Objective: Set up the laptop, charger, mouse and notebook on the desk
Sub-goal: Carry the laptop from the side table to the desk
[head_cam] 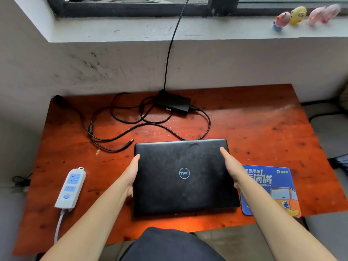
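Laptop (183, 176): closed, flat on counter (263, 129), lower centre of frame.
Left hand (131, 174): grips laptop's left edge.
Right hand (232, 166): grips right edge.
Charger (173, 103): upper centre, cable loose.

We see the closed laptop (183, 176) flat on the desk (263, 129), left hand (131, 176) and right hand (232, 166) gripping its side edges. Charger (173, 102) lies behind, cable loose. Power strip (70, 188) left; mousepad (273, 189) right, partly under the laptop.
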The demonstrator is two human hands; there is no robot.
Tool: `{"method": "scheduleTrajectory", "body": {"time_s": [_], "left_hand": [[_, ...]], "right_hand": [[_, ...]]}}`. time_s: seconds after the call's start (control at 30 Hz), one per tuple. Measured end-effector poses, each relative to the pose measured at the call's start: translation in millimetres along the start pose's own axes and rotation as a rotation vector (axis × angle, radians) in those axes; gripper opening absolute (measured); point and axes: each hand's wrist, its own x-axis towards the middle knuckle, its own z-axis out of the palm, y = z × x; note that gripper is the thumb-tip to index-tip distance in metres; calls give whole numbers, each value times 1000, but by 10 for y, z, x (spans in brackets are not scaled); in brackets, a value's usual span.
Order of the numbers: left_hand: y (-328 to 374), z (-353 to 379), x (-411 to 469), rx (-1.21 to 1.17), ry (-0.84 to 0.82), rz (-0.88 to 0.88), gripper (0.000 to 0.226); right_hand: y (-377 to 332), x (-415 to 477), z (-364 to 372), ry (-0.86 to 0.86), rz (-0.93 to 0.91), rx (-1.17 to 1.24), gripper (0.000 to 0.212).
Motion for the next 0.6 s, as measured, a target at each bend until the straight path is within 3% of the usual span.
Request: {"method": "scheduleTrajectory", "body": {"time_s": [0.1,0.27,0.4,0.5,0.6], "left_hand": [[-50,19,-39,-13,-2,35,78],[-117,-54,-301,-18,-53,115,78],[-38,-294,-576,-84,-56,303,80],[22,-406,-827,91,146,603,71],[-48,-600,-1022,538,587,818,67]], "right_hand": [[91,-81,35,16,-60,-44,105],[103,-180,-53,-24,-136,-14,85],[-172,-382,-186,-17,-384,-10,70],[-440,-546,-218,26,-584,-125,75],[-631,-722,-86,134,-859,-382,72]]}}
